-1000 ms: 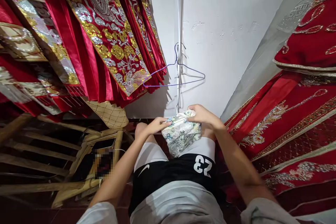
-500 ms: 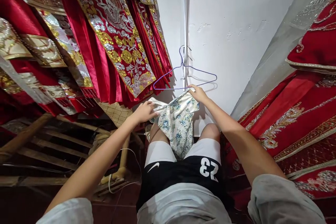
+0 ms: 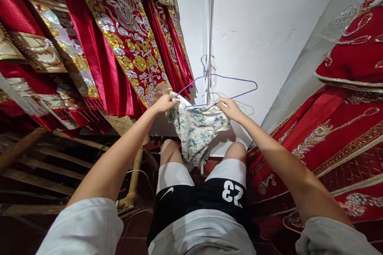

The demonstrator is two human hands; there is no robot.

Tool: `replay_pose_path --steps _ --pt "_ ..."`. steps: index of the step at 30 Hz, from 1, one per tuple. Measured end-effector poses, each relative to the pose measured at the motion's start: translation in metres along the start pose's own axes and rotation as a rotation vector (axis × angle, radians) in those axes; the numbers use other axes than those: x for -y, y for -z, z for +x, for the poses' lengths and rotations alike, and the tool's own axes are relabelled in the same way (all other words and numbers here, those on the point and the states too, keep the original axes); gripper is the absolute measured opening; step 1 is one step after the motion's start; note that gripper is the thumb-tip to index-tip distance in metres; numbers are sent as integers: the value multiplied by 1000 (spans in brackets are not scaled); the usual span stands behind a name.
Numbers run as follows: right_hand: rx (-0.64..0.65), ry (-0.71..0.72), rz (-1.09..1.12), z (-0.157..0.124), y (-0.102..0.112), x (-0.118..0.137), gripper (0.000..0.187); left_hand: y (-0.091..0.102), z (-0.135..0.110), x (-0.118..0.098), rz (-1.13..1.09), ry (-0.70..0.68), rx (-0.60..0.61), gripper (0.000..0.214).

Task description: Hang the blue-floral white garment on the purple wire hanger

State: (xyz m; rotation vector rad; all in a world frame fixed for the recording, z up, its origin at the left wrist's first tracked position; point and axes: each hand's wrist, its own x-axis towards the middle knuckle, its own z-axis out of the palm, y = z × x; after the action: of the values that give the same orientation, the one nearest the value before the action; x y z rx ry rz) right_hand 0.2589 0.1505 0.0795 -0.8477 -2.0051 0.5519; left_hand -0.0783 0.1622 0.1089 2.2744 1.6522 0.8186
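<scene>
A pale floral cloth (image 3: pixel 196 129) hangs between my two hands, stretched out just under a purple wire hanger (image 3: pixel 223 77). My left hand (image 3: pixel 164 103) is closed on the cloth's left top corner, beside the hanger's left end. My right hand (image 3: pixel 231 108) pinches the right top corner, touching the hanger's bottom wire. The hanger hooks onto a thin white pipe (image 3: pixel 210 28) running down the white wall. The cloth's lower part drops between my knees.
Red garments with gold and silver embroidery (image 3: pixel 125 36) hang close on the left. More red embroidered fabric (image 3: pixel 344 127) is piled on the right. Wooden furniture (image 3: pixel 60 167) with a cable stands at lower left. The white wall (image 3: pixel 260 20) is straight ahead.
Both hands have lifted the cloth from my lap up to the hanger's bottom wire, and the bunched cloth has spread out between them.
</scene>
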Motion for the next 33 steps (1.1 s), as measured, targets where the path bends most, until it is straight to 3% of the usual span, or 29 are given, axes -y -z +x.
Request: replay_pose_path --steps 3,8,11,15,18,21,24,26,28,31,33 --pt "2 -23 67 0 1 1 24 -4 8 -1 -131 -37 -21 28" --pt "-1 -94 134 1 6 0 24 -8 6 1 -431 -9 55 31" --pt "54 -113 162 3 3 0 26 -6 6 -8 -546 -93 -50 28" --pt "101 -105 145 -1 -3 3 32 -3 12 -29 -361 -214 -228 34" --pt "97 -88 52 -10 2 6 54 -1 19 -37 -166 -242 -247 33" --pt "10 -125 -113 -18 17 1 93 3 23 -33 -26 -241 -263 30" --pt "-164 -204 -196 -15 40 -15 107 7 25 -28 57 -266 -253 27" --pt "-291 -264 -227 -6 55 -27 103 7 26 -29 69 -294 -225 24" --pt "-352 -300 -263 5 68 -35 86 7 25 -33 44 -304 -215 21" --pt "-246 -303 -233 16 84 -36 45 11 23 -35 21 -265 -279 20" --pt "-140 -328 -112 17 95 -32 40 19 20 -31 32 -174 -349 24"
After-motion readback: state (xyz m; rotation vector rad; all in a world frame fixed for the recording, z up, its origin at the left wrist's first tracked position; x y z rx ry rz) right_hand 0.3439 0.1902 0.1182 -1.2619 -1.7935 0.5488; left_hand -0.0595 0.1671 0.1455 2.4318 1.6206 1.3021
